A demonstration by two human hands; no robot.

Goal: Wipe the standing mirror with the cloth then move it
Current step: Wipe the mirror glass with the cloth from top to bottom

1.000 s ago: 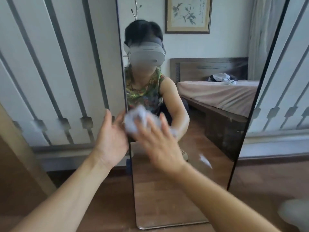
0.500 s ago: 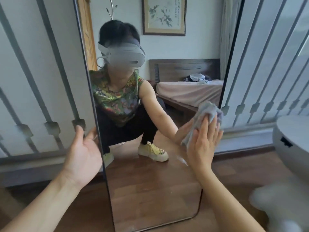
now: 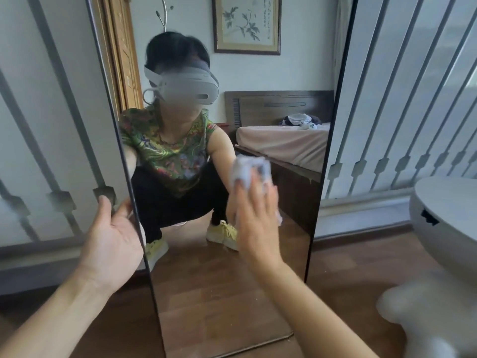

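Observation:
A tall standing mirror (image 3: 211, 293) with a thin black frame leans against a white slatted wall. My right hand (image 3: 255, 223) presses a crumpled white cloth (image 3: 249, 169) flat against the glass, right of its middle. The cloth shows above my fingertips and a bit pokes out at the right of my palm. My left hand (image 3: 113, 241) holds the mirror's left edge, with its fingers curled behind the frame. The glass reflects a crouching person, a bed and a framed picture.
A round white stool or table (image 3: 449, 220) stands close on the right, with a blurred white shape (image 3: 423, 319) below it. Brown wooden floor (image 3: 356, 270) runs around the mirror's base. White slatted panels (image 3: 402, 99) stand behind on both sides.
My right hand swept the cloth from the mirror's left edge to its right edge, then back toward the middle. My left hand kept hold of the left edge.

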